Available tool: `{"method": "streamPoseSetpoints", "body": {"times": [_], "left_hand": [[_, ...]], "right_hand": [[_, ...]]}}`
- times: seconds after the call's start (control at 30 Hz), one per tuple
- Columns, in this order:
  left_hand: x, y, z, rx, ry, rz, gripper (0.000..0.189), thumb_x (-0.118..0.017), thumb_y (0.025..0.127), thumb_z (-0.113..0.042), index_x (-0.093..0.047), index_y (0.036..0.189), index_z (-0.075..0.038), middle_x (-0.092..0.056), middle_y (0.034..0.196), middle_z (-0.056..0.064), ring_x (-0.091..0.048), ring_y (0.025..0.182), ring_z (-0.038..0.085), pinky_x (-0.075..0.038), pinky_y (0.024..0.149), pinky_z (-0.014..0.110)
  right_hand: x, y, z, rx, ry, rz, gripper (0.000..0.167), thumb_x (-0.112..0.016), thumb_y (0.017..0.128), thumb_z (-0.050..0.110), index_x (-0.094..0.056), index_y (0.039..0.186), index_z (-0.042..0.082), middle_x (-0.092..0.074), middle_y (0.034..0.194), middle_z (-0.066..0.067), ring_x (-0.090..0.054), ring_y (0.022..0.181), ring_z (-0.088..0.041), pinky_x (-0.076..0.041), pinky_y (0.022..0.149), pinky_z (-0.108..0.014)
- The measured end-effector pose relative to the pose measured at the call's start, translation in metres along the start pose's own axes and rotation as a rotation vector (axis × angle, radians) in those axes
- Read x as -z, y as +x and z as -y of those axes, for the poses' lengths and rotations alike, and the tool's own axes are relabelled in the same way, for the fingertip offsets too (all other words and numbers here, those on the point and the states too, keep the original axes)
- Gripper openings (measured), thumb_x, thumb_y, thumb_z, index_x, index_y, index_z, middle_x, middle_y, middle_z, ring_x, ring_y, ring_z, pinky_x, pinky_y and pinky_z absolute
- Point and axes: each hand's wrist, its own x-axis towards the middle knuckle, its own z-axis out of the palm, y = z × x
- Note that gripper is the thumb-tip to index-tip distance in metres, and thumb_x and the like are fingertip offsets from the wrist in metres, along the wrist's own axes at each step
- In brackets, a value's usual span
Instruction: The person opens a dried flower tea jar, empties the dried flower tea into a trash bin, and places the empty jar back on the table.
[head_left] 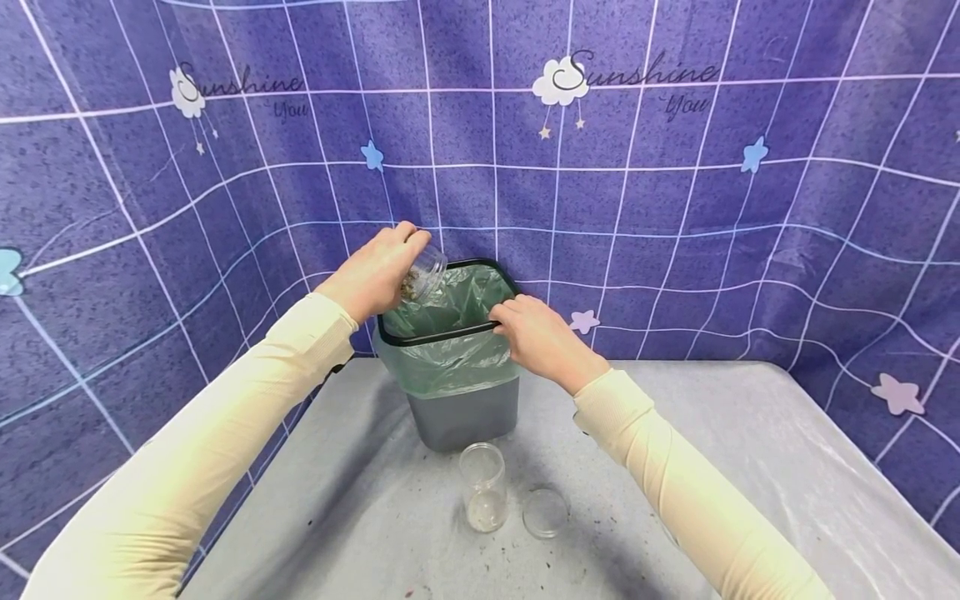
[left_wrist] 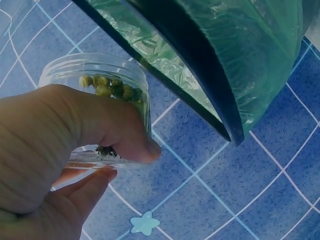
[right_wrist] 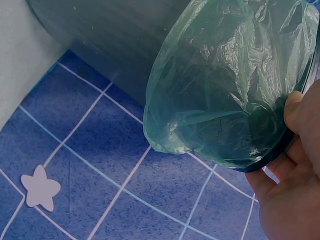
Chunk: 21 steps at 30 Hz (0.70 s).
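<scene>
My left hand (head_left: 380, 268) grips a clear plastic jar (head_left: 429, 273) tilted over the left side of a grey trash can (head_left: 467, 414). Small round yellow-green dried buds (left_wrist: 111, 90) and some dark bits show inside the jar in the left wrist view. The can wears a green plastic bag (head_left: 457, 367) folded over its outside, with a black rim ring (head_left: 442, 335) on top. At the rim's right corner, my right hand (head_left: 542, 335) pinches the ring and bag, thumb on one side and fingers on the other in the right wrist view.
In front of the can, a second clear jar (head_left: 483, 487) stands on the grey-covered table (head_left: 675, 450). A clear round lid (head_left: 546, 512) lies to its right. Small dark crumbs are scattered near the front. A purple grid-patterned curtain (head_left: 637, 208) hangs close behind the can.
</scene>
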Motion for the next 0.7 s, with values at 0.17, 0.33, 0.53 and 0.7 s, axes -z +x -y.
{"method": "streamPoseSetpoints", "body": {"times": [0.17, 0.33, 0.53, 0.7], "left_hand": [[0.0008, 0.0006, 0.0002, -0.007, 0.013, -0.009, 0.061, -0.066, 0.062, 0.019, -0.053, 0.120, 0.004, -0.056, 0.117, 0.024, -0.060, 0.100, 0.048, -0.051, 0.092, 0.056], [0.0015, 0.0008, -0.0010, -0.015, 0.028, -0.006, 0.061, -0.065, 0.064, 0.019, -0.053, 0.122, 0.005, -0.056, 0.118, 0.025, -0.060, 0.100, 0.049, -0.051, 0.092, 0.056], [0.0032, 0.0013, -0.0035, -0.022, 0.046, -0.007, 0.058, -0.064, 0.066, 0.020, -0.053, 0.121, 0.004, -0.055, 0.117, 0.023, -0.059, 0.100, 0.048, -0.051, 0.090, 0.056], [0.0060, 0.0013, -0.0054, -0.028, 0.052, -0.026, 0.062, -0.065, 0.066, 0.022, -0.054, 0.123, 0.003, -0.055, 0.117, 0.022, -0.059, 0.103, 0.047, -0.051, 0.092, 0.056]], "right_hand": [[-0.0007, 0.0002, -0.0001, -0.006, -0.008, 0.011, 0.005, -0.066, 0.099, 0.007, -0.068, 0.103, 0.007, -0.071, 0.096, -0.005, -0.064, 0.093, -0.028, -0.049, 0.093, -0.040], [-0.0015, 0.0005, -0.0003, -0.010, -0.011, 0.019, 0.006, -0.066, 0.099, 0.008, -0.068, 0.104, 0.007, -0.070, 0.097, -0.005, -0.063, 0.093, -0.027, -0.049, 0.094, -0.039], [-0.0013, -0.0002, 0.0001, -0.003, -0.012, 0.016, 0.006, -0.066, 0.098, 0.008, -0.068, 0.104, 0.007, -0.071, 0.097, -0.005, -0.063, 0.093, -0.028, -0.050, 0.093, -0.040], [-0.0014, -0.0005, -0.0009, 0.002, -0.015, 0.005, 0.007, -0.067, 0.098, 0.008, -0.068, 0.104, 0.007, -0.071, 0.096, -0.005, -0.063, 0.093, -0.028, -0.049, 0.093, -0.040]]}}
